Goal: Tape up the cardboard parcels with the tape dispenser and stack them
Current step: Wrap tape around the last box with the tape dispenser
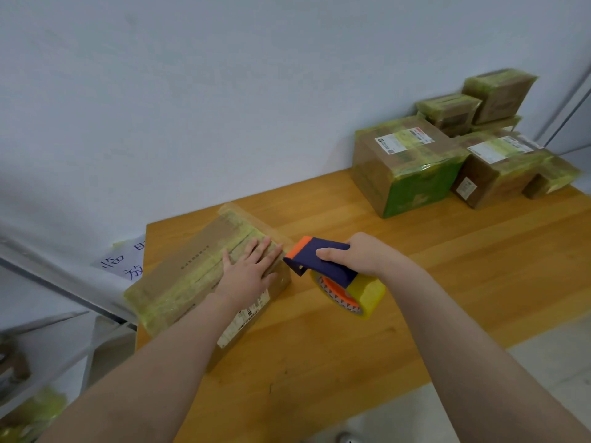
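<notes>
Parcel point(198, 282) in work sits at the left end of the tabletop point(351, 346), its top already striped with several runs of yellowish tape. My left hand point(252, 270) lies flat on its right end, fingers point(265, 251) straight and together, pressing down. My right hand point(361, 254) is wrapped round the tape dispenser point(329, 266), fingers clamped on the handle, thumb on top. The dispenser's orange nose is just beside the parcel's right edge and the tape roll point(361, 295) hangs below, near the tabletop. A clear strip looks to run from the parcel's far edge to the nose. My read: this run needs cutting. It's blurry there, so not confirmed.

Done: pile of parcels point(406, 167) at the far right corner by the wall, about six, all taped, smaller ones on top of bigger ones.

Left: finish this parcel and move it onto the pile. I see no other untaped parcel on the tabletop.

Contents: every parcel is closed, so nothing inside shows. A handwritten sheet point(124, 260) pokes out past the left edge.
</notes>
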